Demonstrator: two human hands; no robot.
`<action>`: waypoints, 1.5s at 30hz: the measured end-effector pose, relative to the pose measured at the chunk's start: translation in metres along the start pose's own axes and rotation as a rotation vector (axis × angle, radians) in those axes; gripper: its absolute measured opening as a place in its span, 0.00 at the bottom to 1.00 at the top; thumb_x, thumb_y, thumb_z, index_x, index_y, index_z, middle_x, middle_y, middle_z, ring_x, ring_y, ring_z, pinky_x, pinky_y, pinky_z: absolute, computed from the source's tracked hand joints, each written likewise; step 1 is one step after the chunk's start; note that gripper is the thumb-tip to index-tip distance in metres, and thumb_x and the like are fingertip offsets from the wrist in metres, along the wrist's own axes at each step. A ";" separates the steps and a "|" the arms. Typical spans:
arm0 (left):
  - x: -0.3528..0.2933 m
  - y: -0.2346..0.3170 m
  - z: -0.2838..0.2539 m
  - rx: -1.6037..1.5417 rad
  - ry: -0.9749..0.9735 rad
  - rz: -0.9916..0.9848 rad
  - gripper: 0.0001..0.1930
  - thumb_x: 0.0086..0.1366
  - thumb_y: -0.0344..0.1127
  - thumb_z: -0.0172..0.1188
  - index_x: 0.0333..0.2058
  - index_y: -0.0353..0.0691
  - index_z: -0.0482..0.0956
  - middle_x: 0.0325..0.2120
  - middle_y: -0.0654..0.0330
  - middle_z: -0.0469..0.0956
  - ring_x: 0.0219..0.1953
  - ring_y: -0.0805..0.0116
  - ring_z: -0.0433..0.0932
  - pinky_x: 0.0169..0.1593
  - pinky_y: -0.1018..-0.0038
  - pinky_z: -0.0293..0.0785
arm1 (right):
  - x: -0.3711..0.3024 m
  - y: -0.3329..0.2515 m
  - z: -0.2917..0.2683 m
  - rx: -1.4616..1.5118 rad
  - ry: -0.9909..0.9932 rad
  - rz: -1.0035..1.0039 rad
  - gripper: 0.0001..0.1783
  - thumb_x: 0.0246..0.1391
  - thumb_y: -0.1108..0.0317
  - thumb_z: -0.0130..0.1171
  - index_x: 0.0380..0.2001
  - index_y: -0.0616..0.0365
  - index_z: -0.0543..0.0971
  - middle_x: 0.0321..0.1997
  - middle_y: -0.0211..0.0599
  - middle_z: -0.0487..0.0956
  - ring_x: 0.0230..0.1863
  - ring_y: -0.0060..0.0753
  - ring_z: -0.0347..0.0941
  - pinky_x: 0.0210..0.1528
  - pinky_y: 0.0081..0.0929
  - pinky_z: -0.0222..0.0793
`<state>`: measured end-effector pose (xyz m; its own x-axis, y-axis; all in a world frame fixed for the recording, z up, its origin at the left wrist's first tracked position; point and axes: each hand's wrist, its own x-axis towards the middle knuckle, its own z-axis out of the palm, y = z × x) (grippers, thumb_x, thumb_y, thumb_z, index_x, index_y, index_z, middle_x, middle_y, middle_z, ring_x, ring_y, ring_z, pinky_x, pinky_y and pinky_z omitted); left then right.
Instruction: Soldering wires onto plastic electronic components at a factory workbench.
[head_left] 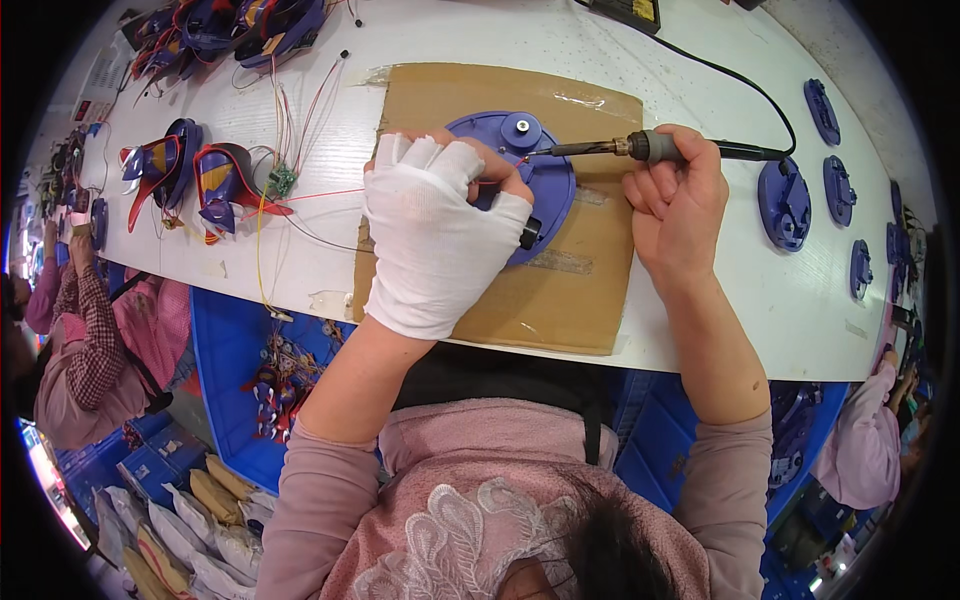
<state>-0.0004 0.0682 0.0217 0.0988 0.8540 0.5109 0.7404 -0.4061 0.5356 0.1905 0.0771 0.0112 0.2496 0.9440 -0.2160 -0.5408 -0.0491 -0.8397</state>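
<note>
My right hand (680,205) grips a soldering iron (740,151) by its handle. The iron's tip points left and meets the upper middle of a purple oval plastic housing (553,190), near a round post. Over the housing's left side lies my left hand (440,225), in a white fingerless glove. Its thumb and index finger pinch a thin red wire (325,193) close to the iron's tip. That wire leads left to a small green circuit board (283,180). The glove and fingers hide part of the housing, which rests on a cardboard sheet (590,300).
Purple-and-red assemblies (225,185) stand left of the cardboard, with more piled at the far left. Several purple housings (785,205) lie on the right. The iron's black cord (770,95) arcs overhead. A blue bin (235,400) sits below the table edge. Other people work at both sides.
</note>
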 end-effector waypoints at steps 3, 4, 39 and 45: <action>0.000 0.000 -0.001 -0.003 0.003 0.010 0.07 0.41 0.30 0.67 0.17 0.45 0.75 0.15 0.65 0.70 0.25 0.63 0.68 0.29 0.67 0.63 | 0.000 0.001 0.000 -0.006 0.003 0.003 0.13 0.60 0.63 0.43 0.28 0.60 0.72 0.10 0.20 0.52 0.11 0.15 0.42 0.16 0.19 0.41; 0.001 0.000 -0.001 -0.003 0.003 0.010 0.07 0.41 0.30 0.67 0.17 0.45 0.75 0.15 0.65 0.70 0.25 0.63 0.68 0.29 0.67 0.63 | 0.000 0.001 0.001 -0.014 0.000 0.000 0.13 0.60 0.63 0.43 0.28 0.60 0.72 0.10 0.20 0.53 0.11 0.15 0.42 0.16 0.19 0.41; 0.000 0.002 -0.003 0.059 -0.051 -0.060 0.07 0.42 0.35 0.67 0.19 0.47 0.76 0.18 0.64 0.71 0.28 0.63 0.69 0.33 0.66 0.63 | 0.000 0.000 0.000 0.000 0.012 0.015 0.12 0.59 0.63 0.44 0.27 0.60 0.71 0.10 0.21 0.53 0.11 0.15 0.42 0.16 0.19 0.41; 0.000 0.002 -0.002 0.064 -0.052 -0.063 0.07 0.42 0.35 0.67 0.19 0.46 0.76 0.18 0.64 0.72 0.28 0.63 0.70 0.33 0.66 0.63 | 0.000 -0.001 0.001 0.017 0.024 0.008 0.13 0.59 0.63 0.44 0.27 0.60 0.71 0.10 0.20 0.52 0.11 0.15 0.42 0.16 0.19 0.41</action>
<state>-0.0009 0.0666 0.0241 0.0835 0.8936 0.4409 0.7871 -0.3305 0.5208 0.1901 0.0769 0.0124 0.2641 0.9355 -0.2348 -0.5560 -0.0513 -0.8296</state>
